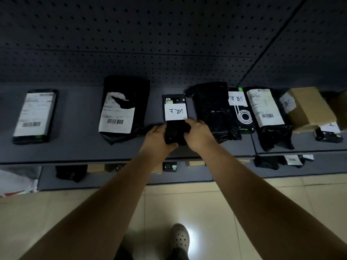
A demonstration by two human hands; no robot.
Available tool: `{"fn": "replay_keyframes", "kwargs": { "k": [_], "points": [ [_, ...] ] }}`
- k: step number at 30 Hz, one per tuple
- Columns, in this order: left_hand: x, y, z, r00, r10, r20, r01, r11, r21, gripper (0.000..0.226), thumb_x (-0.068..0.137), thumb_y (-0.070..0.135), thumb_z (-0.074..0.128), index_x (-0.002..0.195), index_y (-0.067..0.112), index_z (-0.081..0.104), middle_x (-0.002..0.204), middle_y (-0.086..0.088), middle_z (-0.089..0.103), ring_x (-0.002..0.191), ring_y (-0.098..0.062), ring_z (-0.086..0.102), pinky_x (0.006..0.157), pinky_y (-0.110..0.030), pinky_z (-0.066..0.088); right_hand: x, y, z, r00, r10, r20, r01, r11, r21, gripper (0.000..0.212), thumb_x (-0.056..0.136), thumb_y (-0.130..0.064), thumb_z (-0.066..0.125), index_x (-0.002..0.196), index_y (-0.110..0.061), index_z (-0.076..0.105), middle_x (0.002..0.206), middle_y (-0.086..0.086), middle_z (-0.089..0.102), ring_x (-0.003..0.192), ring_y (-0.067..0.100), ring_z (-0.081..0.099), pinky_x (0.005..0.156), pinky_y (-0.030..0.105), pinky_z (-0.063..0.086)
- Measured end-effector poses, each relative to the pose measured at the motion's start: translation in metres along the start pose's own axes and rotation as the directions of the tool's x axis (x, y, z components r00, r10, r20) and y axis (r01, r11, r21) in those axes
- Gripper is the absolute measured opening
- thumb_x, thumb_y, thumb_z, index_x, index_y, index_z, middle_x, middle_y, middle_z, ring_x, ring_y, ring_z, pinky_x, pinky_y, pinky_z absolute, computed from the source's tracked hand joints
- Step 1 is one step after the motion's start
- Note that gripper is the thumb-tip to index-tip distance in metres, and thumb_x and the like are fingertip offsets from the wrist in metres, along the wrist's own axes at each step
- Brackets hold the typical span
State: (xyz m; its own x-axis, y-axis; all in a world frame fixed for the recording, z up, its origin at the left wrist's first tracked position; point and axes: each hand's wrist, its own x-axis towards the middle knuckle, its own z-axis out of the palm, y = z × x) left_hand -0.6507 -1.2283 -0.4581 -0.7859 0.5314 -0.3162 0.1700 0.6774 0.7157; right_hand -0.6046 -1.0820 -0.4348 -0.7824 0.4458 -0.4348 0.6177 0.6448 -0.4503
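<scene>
A slim black box (pixel 175 102) is seen lying flat on the grey shelf (pixel 75 147), near its middle, with a handwritten white label (pixel 176 112) stuck across its top. Its near end is gripped from both sides: the left hand (pixel 159 136) is curled round the left edge and the right hand (pixel 199 134) round the right edge. A black bag with a torn shipping label (pixel 122 109) is set to the left, a little apart, and a crumpled black bag (pixel 212 109) lies just beside the box on the right. Further right a cardboard box (pixel 308 107) is placed. Behind everything a dark pegboard (pixel 150 44) is mounted.
</scene>
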Motion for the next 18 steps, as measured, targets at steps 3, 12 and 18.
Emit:
{"fn": "replay_keyframes", "kwargs": {
  "k": [3,12,18],
  "points": [
    [0.005,-0.005,0.005,0.997,-0.068,-0.029,0.066,0.995,-0.073,0.071,0.072,0.021,0.08,0.137,0.021,0.051,0.125,-0.005,0.05,0.117,-0.022,0.049,0.1,-0.027,0.039,-0.002,0.007,0.009,0.999,-0.018,-0.029,0.022,0.988,0.15,0.051,0.095,-0.011,0.056,0.145,-0.017,0.047,0.142,0.016,0.045,0.126,0.029,0.05,0.108,0.027,0.035],
    [-0.006,0.0,-0.003,0.994,0.049,-0.099,-0.07,0.973,-0.221,0.075,0.074,0.009,0.076,0.133,0.041,0.045,0.12,0.009,0.058,0.103,-0.004,0.059,0.092,-0.027,0.052,-0.003,0.0,0.004,0.986,0.07,0.154,-0.144,0.828,0.542,0.05,0.099,-0.058,0.039,0.127,-0.023,0.062,0.122,0.003,0.062,0.113,0.023,0.058,0.102,0.037,0.045],
    [-0.009,-0.011,0.001,0.987,0.083,-0.137,-0.095,0.991,-0.089,0.051,0.078,0.011,0.076,0.127,0.019,0.06,0.121,0.004,0.054,0.106,-0.009,0.057,0.097,-0.021,0.045,-0.005,-0.002,0.008,0.991,0.036,0.132,-0.115,0.748,0.654,0.041,0.094,-0.045,0.059,0.132,-0.027,0.06,0.123,-0.005,0.065,0.111,0.017,0.063,0.1,0.039,0.052]
  ]
}}
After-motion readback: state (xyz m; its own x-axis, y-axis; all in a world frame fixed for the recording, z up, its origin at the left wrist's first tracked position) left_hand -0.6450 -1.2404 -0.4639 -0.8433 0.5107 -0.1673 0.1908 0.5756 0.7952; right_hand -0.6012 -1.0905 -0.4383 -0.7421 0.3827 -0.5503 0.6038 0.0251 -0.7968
